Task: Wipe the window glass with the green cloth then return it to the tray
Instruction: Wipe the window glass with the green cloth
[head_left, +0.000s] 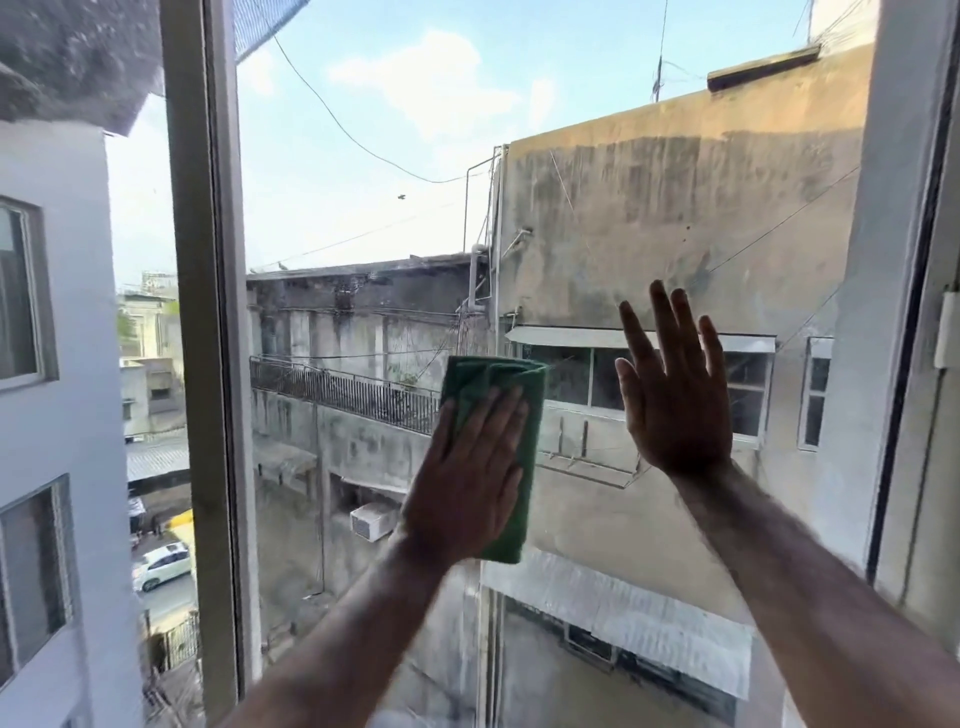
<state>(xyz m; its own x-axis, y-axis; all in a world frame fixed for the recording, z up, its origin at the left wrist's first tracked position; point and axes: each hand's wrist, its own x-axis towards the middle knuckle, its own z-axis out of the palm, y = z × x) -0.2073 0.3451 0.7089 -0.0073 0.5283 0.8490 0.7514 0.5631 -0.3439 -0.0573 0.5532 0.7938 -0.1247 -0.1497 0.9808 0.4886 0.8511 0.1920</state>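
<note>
While flat on smooth window glass (395, 156), left hand (467, 478) pressing folded green cloth (511, 405); right hand (675, 405) splayed, empty.

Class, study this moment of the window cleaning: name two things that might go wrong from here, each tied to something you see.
1. The left hand presses the green cloth flat with an open palm, not gripping it; the cloth may slip down.
2. The bare right hand seems spread against the window glass, so it may leave fresh prints on the pane.
</note>
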